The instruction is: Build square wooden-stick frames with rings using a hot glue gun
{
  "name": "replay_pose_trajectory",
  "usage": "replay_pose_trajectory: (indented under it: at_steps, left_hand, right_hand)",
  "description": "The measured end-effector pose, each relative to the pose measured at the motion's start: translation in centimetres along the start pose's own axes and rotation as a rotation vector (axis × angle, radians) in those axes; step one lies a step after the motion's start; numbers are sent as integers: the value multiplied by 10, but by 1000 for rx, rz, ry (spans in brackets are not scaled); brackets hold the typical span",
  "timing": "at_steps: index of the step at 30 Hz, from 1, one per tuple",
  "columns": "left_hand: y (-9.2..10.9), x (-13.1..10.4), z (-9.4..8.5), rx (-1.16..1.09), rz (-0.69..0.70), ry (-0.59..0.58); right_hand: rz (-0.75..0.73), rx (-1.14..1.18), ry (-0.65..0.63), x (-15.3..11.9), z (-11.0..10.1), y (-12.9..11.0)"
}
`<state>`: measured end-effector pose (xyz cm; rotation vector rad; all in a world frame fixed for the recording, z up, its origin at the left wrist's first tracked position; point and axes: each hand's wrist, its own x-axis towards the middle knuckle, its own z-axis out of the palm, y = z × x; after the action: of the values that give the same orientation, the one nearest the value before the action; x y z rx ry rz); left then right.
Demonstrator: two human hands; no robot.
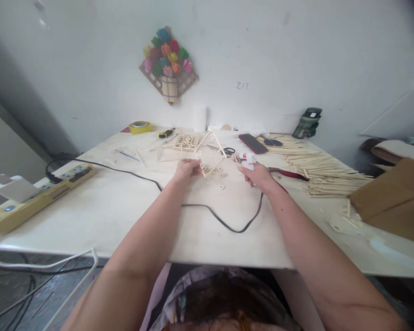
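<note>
My left hand is closed at the left side of a small frame of pale wooden sticks, which stands tilted above the table with one corner pointing up. Its fingertips are partly hidden, but they pinch the frame's edge. My right hand wraps round a white hot glue gun, whose nozzle points left towards the frame's right corner. Whether the nozzle touches the wood is too blurred to tell. Small pale wooden pieces lie on the table just below the frame. A black cord loops across the table under both forearms.
Behind the frame are lattice-like wooden pieces and scissors. To the right lie a phone, red-handled pliers, many loose sticks and a cardboard box. A power strip runs along the left edge.
</note>
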<state>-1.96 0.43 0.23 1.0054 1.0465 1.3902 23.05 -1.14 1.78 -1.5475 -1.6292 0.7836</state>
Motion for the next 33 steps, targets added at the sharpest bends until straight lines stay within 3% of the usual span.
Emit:
replay_pose_trajectory:
  at_steps: [4,7,16,25,29,33]
  left_hand:
    - [2,0,0,-32,-1,29]
    - [4,-1,1,-37,5,28]
    - [5,-2,2,-51,10,38]
    - [6,-4,4,-49,21,39]
    - [8,-6,6,-60,20,56]
    - [10,-6,6,-69,17,95]
  right_hand:
    - [-18,-553,165,2,-7,-1]
    - [-6,-742,116,1,-7,-6]
    - [-122,-1000,-29,-1,1,-6]
    - [-128,-1071,-61,2,-2,1]
    - [-149,-1099,33,-4,-6,-5]
    - [-363,-1039,158,-15,-4,-22]
